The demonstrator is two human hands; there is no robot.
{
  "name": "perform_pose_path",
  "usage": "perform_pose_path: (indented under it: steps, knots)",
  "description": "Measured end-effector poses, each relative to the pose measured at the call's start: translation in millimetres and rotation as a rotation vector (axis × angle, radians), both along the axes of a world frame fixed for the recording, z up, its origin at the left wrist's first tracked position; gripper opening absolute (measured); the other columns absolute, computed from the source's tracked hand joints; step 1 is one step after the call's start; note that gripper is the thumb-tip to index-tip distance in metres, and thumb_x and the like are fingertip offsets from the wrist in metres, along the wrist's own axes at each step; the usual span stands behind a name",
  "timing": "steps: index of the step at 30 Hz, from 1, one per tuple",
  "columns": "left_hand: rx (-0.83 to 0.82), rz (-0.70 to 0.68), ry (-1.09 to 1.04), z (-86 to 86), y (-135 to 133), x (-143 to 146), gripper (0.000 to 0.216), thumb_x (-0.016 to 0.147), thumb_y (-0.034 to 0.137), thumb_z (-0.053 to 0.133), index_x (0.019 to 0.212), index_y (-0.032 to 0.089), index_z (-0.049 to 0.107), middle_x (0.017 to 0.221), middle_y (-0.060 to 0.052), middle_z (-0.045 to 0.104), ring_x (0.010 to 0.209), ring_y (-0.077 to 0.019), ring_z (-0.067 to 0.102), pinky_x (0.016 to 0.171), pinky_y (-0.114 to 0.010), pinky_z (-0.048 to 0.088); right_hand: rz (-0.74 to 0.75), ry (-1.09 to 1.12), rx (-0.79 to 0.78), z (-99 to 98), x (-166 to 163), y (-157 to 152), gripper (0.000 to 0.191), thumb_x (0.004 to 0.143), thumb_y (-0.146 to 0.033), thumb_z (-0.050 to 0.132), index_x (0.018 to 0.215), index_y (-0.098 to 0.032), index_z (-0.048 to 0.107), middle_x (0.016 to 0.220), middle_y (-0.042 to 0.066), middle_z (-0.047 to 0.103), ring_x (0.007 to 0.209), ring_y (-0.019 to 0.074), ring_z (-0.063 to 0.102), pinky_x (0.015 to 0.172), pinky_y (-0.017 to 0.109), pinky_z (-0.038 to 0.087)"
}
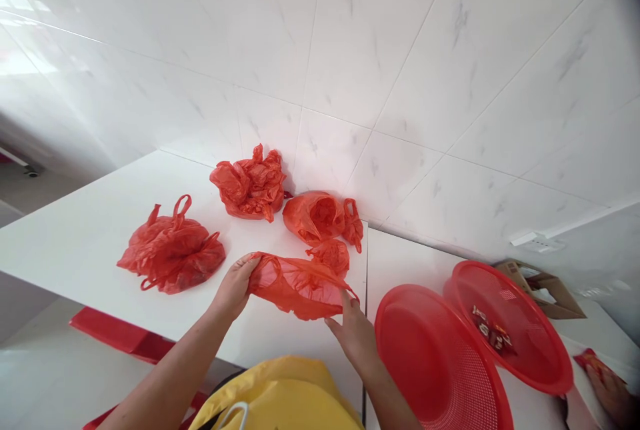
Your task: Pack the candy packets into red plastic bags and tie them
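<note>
A thin red plastic bag [295, 285] is stretched between my two hands just above the white table [85, 237]. My left hand [235, 285] pinches its left edge with closed fingers. My right hand [356, 333] grips its right lower edge, thumb on the plastic. Just behind it lie two more red bags [323, 220], and a crumpled red bag [251, 183] rests by the wall. A fuller red bag with handles [173, 250] sits to the left.
Two red mesh baskets stand at the right: the near one [435, 357] looks bare, the far one [510, 323] holds small wrapped items. A cardboard box [543, 287] sits behind them. Another person's hand [613, 393] shows at bottom right. A white tiled wall rises behind.
</note>
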State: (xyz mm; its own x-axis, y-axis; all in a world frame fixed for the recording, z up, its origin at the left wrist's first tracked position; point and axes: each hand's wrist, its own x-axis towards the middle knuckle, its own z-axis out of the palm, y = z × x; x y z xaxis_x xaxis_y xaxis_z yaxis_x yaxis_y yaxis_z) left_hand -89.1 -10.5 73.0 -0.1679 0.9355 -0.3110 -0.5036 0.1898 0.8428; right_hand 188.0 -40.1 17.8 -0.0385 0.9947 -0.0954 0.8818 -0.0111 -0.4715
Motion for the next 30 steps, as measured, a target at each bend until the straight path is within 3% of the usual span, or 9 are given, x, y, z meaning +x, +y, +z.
perform_pose_path:
  steps: [4,8,9,11,13,15,19,25,30]
  knots:
    - [0.059,0.025,0.049,21.5,-10.0,-1.6,0.027,0.067,0.042,0.075,0.071,0.018,0.065,0.064,0.001,0.063,0.058,-0.0121,0.055,0.057,-0.023,0.044,-0.076,0.075,0.324,28.3,-2.4,0.5,0.049,0.08,-0.036,0.057,0.126,-0.019,0.051,0.111,0.015,0.061,0.1,0.0318,0.059,0.077,0.043,0.049]
    - [0.233,-0.127,0.054,52.0,-23.7,-11.1,0.033,0.063,0.049,0.077,0.071,0.018,0.068,0.064,0.0,0.06,0.057,-0.0138,0.053,0.055,-0.025,0.044,-0.234,0.23,0.643,59.7,5.8,-7.3,0.037,0.08,-0.036,0.056,0.11,-0.014,0.06,0.103,0.018,0.063,0.1,0.032,0.057,0.088,0.047,0.045]
    - [0.235,-0.191,0.067,55.7,-25.2,-14.4,0.034,0.064,0.05,0.077,0.069,0.018,0.068,0.061,0.0,0.058,0.055,-0.0137,0.051,0.053,-0.025,0.043,-0.223,0.274,0.604,61.5,8.6,-10.4,0.035,0.079,-0.036,0.058,0.107,-0.015,0.063,0.097,0.016,0.065,0.094,0.0309,0.058,0.084,0.045,0.046]
    - [0.161,-0.268,0.132,55.6,-25.3,-20.9,0.034,0.066,0.05,0.075,0.068,0.017,0.068,0.06,-0.001,0.059,0.053,-0.0135,0.051,0.052,-0.025,0.042,-0.099,0.37,0.318,56.6,13.6,-16.9,0.038,0.076,-0.034,0.061,0.112,-0.02,0.065,0.085,0.01,0.067,0.077,0.0258,0.061,0.071,0.037,0.048]
    - [0.05,-0.255,0.216,48.1,-23.2,-26.1,0.031,0.07,0.048,0.073,0.07,0.017,0.067,0.062,-0.001,0.062,0.055,-0.0138,0.054,0.054,-0.024,0.043,0.038,0.453,-0.03,44.4,17.6,-23.3,0.053,0.074,-0.03,0.061,0.127,-0.028,0.058,0.072,0.002,0.066,0.063,0.0197,0.058,0.059,0.029,0.045]
    - [-0.015,-0.235,0.258,38.8,-21.4,-28.2,0.03,0.072,0.048,0.071,0.073,0.018,0.066,0.065,-0.001,0.065,0.058,-0.0139,0.057,0.056,-0.023,0.045,0.08,0.519,-0.207,32.4,21.1,-28.5,0.064,0.074,-0.027,0.059,0.137,-0.033,0.049,0.064,-0.003,0.061,0.058,0.016,0.055,0.056,0.025,0.042]
    - [-0.064,-0.309,0.234,32.2,-19.8,-18.5,0.03,0.072,0.048,0.071,0.079,0.019,0.068,0.071,-0.001,0.07,0.063,-0.016,0.062,0.059,-0.024,0.049,-0.035,0.588,-0.184,27.4,31.2,-33.6,0.058,0.078,-0.03,0.055,0.136,-0.031,0.051,0.073,-0.002,0.062,0.066,0.0157,0.055,0.063,0.026,0.044]
    - [-0.181,-0.479,0.204,29.3,-8.8,16.6,0.041,0.067,0.049,0.075,0.099,0.023,0.07,0.084,-0.003,0.075,0.074,-0.0219,0.069,0.067,-0.028,0.054,-0.167,0.503,-0.054,31.7,62.5,-37.6,0.039,0.079,-0.03,0.054,0.116,-0.024,0.066,0.098,0.004,0.067,0.078,0.0179,0.06,0.074,0.03,0.049]
    - [-0.218,-0.62,0.174,2.1,4.6,33.4,0.045,0.064,0.051,0.077,0.099,0.024,0.071,0.087,-0.004,0.076,0.074,-0.0238,0.07,0.065,-0.03,0.054,-0.389,0.297,0.12,1.0,96.0,-59.8,0.05,0.071,-0.025,0.061,0.12,-0.022,0.063,0.125,0.011,0.059,0.12,0.0284,0.052,0.103,0.041,0.041]
